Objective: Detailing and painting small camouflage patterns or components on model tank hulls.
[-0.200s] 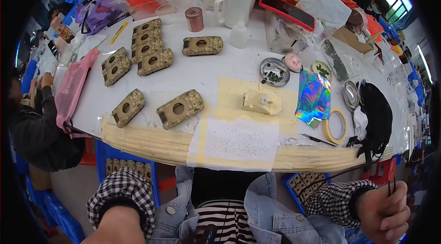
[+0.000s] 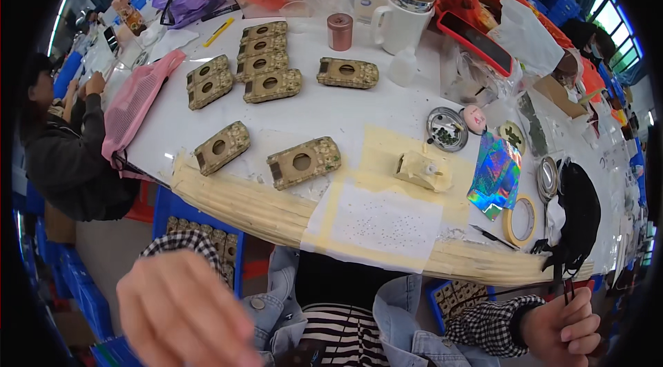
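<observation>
My right hand [image 2: 563,329], off the table's near right side, is closed around black tweezers [image 2: 568,290] with their tips up. Motion smears my left hand [image 2: 183,312] at the lower left, in front of the table; its fingers look bent, and I cannot make out anything in them. Two camouflaged toy tank hulls with round holes, a left one [image 2: 236,133] and a right one [image 2: 321,158], lie near the front edge. More hulls [image 2: 273,91] are grouped behind. A tan block [image 2: 409,168] with a small pale knob sits right of them, behind a dotted white sheet [image 2: 373,208].
A round tin [image 2: 431,118] with small dark green bits, shiny holographic sheets [image 2: 490,177], a tape roll [image 2: 510,227] and a black pen-like tool [image 2: 492,236] lie right. A white mug [image 2: 404,30] and red-cased phone [image 2: 476,42] stand behind. Hull-filled blue crates [image 2: 163,211] flank my lap. Someone [image 2: 76,160] sits left.
My left hand has come up into view, where only its wrist and sleeve showed before. The whole view has shifted and tilted. My right hand keeps hold of the tweezers.
</observation>
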The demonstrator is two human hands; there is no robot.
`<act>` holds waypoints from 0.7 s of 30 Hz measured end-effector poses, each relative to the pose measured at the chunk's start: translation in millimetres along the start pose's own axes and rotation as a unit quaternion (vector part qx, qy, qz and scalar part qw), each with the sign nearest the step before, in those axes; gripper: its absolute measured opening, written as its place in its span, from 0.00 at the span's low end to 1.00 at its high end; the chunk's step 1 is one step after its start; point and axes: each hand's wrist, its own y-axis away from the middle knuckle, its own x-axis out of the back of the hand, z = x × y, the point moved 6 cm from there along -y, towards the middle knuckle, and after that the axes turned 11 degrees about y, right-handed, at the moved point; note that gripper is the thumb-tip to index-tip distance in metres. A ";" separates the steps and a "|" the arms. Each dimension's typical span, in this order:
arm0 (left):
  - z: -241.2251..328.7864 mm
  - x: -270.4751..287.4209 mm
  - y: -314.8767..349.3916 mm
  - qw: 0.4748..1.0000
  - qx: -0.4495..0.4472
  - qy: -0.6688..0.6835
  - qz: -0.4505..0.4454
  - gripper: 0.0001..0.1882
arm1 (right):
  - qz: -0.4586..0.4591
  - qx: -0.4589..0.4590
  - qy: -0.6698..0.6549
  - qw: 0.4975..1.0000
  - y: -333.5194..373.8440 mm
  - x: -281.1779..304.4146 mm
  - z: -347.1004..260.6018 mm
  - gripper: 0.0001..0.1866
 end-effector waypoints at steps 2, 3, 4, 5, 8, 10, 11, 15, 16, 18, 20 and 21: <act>-22.6 19.3 23.1 0.884 0.196 -0.368 0.214 0.30 | 0.103 -0.078 -0.002 0.992 20.0 5.5 12.4 0.22; -31.0 21.9 31.9 0.812 0.249 -0.472 0.238 0.33 | 0.152 -0.114 -0.005 0.982 27.5 8.2 17.3 0.21; -41.6 26.9 44.8 0.727 0.296 -0.564 0.256 0.35 | 0.090 -0.127 -0.091 0.984 24.7 -4.9 25.6 0.25; -52.0 28.9 52.3 0.704 0.320 -0.579 0.257 0.36 | 0.075 -0.140 -0.086 0.984 26.9 -8.3 29.5 0.25; -80.4 41.0 71.3 0.644 0.380 -0.616 0.249 0.42 | 0.016 -0.178 -0.068 0.982 32.9 -20.9 38.3 0.28; -88.0 45.4 73.2 0.639 0.383 -0.624 0.236 0.40 | -0.007 -0.196 -0.057 0.979 34.4 -25.2 39.3 0.29; -90.6 47.4 74.3 0.637 0.384 -0.628 0.229 0.39 | -0.018 -0.206 -0.051 0.977 35.9 -28.7 39.9 0.30; -90.1 53.2 79.6 0.641 0.377 -0.622 0.244 0.34 | 0.007 -0.187 0.143 0.972 36.7 -32.0 45.8 0.38; -87.9 52.9 79.9 0.659 0.366 -0.598 0.272 0.32 | -0.029 -0.205 0.140 0.968 41.1 -28.5 48.0 0.42; -79.8 49.6 77.0 0.680 0.346 -0.573 0.300 0.31 | -0.020 -0.227 0.164 0.960 48.5 -33.0 53.6 0.45; -83.2 44.9 81.2 0.761 0.292 -0.345 0.465 0.32 | -0.014 -0.234 0.174 0.957 52.8 -42.1 61.6 0.49; -86.3 42.1 83.4 0.777 0.256 -0.217 0.533 0.32 | -0.047 -0.236 0.198 0.950 52.8 -49.2 63.2 0.49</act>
